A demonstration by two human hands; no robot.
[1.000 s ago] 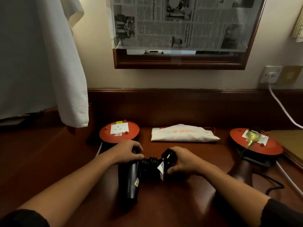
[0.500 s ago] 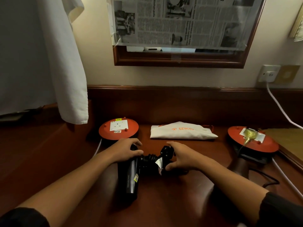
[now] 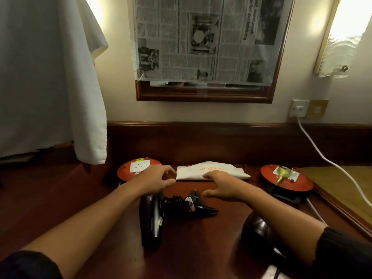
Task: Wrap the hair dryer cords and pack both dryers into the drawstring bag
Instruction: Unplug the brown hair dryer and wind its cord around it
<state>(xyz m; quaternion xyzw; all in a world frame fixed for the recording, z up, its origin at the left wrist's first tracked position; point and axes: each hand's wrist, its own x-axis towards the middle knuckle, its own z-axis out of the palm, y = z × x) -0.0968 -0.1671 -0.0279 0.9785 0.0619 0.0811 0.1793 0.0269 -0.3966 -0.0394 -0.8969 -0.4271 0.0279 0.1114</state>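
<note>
Dark wooden bench (image 3: 201, 248): both hands, left hand (image 3: 155, 181) and right hand (image 3: 221, 185), hover loose-fingered and empty near the soft, light drawstring bag (image 3: 211, 173), likely best pinched at its edge.

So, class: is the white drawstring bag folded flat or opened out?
Folded flat: the drawstring bag lies as a closed, flat bundle on the desk.

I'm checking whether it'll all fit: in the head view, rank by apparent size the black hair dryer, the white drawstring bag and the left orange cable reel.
1. black hair dryer, though it lies nearest the camera
2. white drawstring bag, partly behind the right hand
3. left orange cable reel, partly hidden by the left hand
</note>
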